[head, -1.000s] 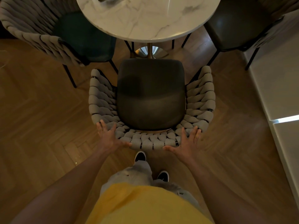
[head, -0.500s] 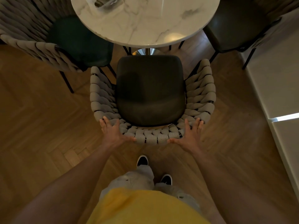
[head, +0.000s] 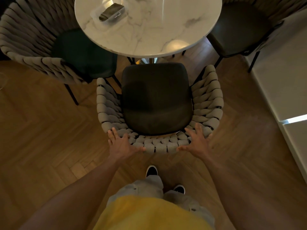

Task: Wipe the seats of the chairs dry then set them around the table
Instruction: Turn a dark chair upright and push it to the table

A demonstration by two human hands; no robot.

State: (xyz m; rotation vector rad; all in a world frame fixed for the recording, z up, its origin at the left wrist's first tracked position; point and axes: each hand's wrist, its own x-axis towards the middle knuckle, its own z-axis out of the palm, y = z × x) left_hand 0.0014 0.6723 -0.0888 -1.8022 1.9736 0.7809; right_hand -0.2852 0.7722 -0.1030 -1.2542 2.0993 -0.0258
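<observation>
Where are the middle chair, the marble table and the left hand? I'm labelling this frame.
middle chair (head: 156, 100): head view, centre of its dark seat.
marble table (head: 166, 32): head view, bare part of the top.
left hand (head: 122, 144): head view, back of the hand.

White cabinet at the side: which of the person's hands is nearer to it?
Right. The right hand rests on the chair back's end toward the cabinet; the left hand rests on the far end.

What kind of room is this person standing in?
Most likely a dining corner in a home or apartment. A round marble-topped table has woven-backed chairs drawn up to it, among them the middle chair, and the floor is herringbone wood.
</observation>
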